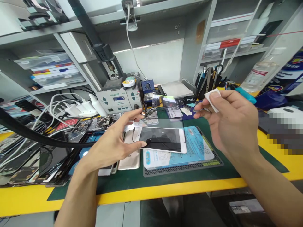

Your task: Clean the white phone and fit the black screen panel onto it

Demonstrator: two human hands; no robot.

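Note:
My left hand (111, 142) holds a thin clear glass screen protector (161, 127) by its left edge, thumb below and fingers above. The glass hovers just above a white smartphone (165, 143) with a dark screen, which lies on a blue-and-white package (196, 151). My right hand (229, 119) is raised to the right of the phone, its fingers pinched on a small white wipe (213, 96).
A grey perforated mat (180, 170) lies on the green bench mat (142, 179), with a yellow edge in front. A gold phone (129, 160) and piled phone parts (35, 157) sit left. A soldering station (118, 101), white chargers (75, 108) and tools (210, 78) stand behind.

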